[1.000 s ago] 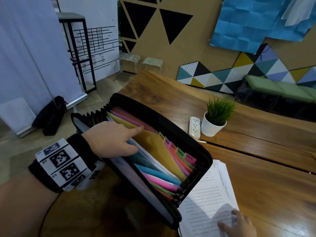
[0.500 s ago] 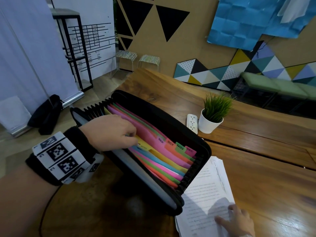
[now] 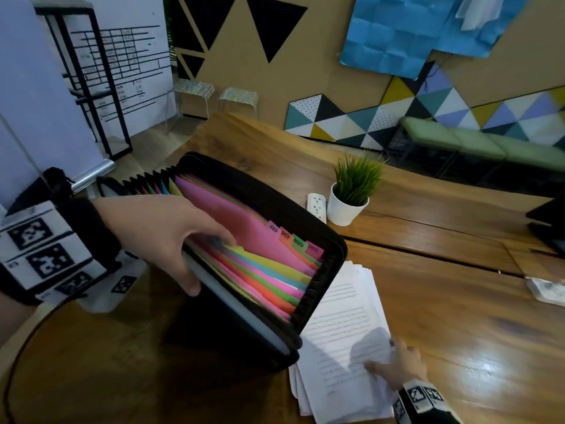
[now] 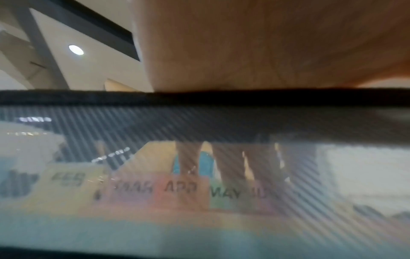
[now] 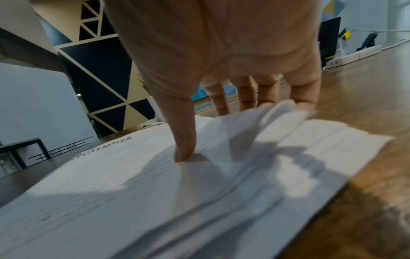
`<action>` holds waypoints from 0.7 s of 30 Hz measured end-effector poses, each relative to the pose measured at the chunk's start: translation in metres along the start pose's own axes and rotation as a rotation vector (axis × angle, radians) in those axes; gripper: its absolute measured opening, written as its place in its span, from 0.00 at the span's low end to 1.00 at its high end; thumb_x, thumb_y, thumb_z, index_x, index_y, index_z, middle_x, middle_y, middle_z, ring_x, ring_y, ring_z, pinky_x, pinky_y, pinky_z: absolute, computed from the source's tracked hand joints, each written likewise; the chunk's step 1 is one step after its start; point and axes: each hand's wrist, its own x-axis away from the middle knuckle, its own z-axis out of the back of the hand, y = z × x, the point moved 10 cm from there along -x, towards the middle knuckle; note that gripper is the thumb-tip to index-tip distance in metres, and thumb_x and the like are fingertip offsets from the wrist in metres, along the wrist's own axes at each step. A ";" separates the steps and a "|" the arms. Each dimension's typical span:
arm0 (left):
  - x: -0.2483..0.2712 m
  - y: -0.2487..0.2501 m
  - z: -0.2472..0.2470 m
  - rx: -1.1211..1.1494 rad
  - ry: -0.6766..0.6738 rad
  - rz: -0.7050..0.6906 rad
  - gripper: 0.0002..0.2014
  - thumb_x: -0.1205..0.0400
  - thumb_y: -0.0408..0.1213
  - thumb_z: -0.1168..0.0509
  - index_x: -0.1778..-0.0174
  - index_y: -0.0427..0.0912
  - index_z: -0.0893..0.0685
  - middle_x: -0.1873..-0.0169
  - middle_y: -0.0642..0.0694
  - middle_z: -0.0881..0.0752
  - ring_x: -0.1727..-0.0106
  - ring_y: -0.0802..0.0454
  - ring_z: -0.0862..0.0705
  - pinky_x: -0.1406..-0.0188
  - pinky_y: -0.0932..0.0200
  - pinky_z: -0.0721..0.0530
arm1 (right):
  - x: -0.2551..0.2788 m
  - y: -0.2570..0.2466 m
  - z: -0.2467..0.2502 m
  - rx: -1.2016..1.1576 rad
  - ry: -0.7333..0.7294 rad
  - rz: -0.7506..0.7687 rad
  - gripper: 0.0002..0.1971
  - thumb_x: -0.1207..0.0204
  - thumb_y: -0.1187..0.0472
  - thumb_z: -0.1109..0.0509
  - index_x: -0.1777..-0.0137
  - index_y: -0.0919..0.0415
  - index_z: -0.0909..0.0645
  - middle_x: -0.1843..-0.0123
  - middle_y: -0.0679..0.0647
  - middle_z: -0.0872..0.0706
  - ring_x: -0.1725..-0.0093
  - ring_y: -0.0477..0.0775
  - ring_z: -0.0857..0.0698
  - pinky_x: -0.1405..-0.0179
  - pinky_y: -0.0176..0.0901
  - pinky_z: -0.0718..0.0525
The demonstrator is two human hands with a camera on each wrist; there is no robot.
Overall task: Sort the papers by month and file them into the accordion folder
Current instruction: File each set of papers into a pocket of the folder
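From the head view, the black accordion folder (image 3: 263,228) stands open on the wooden worktop (image 3: 458,301), its coloured dividers fanned out and its tabs reading SEP, OCT, NOV and one more, blurred. The left hand (image 3: 162,237) comes in from 9 o'clock and grasps the near side of the folder: the thumb lies over the outer cover, the fingers curl down among the front dividers, holding them apart from the pink one behind. The stack of white papers (image 3: 339,341) lies flat at 5 o'clock of the folder, its upper left corner tucked under the folder's end. The right hand (image 3: 397,362) sits on the stack's right edge. At 1 o'clock of the folder stand a small potted plant (image 3: 351,194) and a white power strip (image 3: 316,206), well apart from both hands.

The left wrist view alone shows the front tabs, FEB to MAY, seen blurred through the folder's (image 4: 199,122) striped translucent cover, with the left hand's (image 4: 266,43) fingers (image 4: 228,163) dark behind it.

The right wrist view alone shows the top sheet's heading, which seems to read September. The right hand (image 5: 221,57) presses its thumb on the papers (image 5: 155,192) while the fingertips (image 5: 303,103) bend up the edge of the top sheets at 12 o'clock, pinching them.
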 end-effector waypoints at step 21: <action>-0.032 -0.007 0.015 -0.449 0.277 0.138 0.12 0.23 0.57 0.39 0.45 0.68 0.17 0.51 0.71 0.15 0.46 0.70 0.20 0.37 0.65 0.33 | -0.005 -0.043 -0.004 0.052 -0.045 0.061 0.26 0.30 0.52 0.26 0.35 0.58 0.28 0.34 0.55 0.27 0.34 0.55 0.27 0.33 0.49 0.24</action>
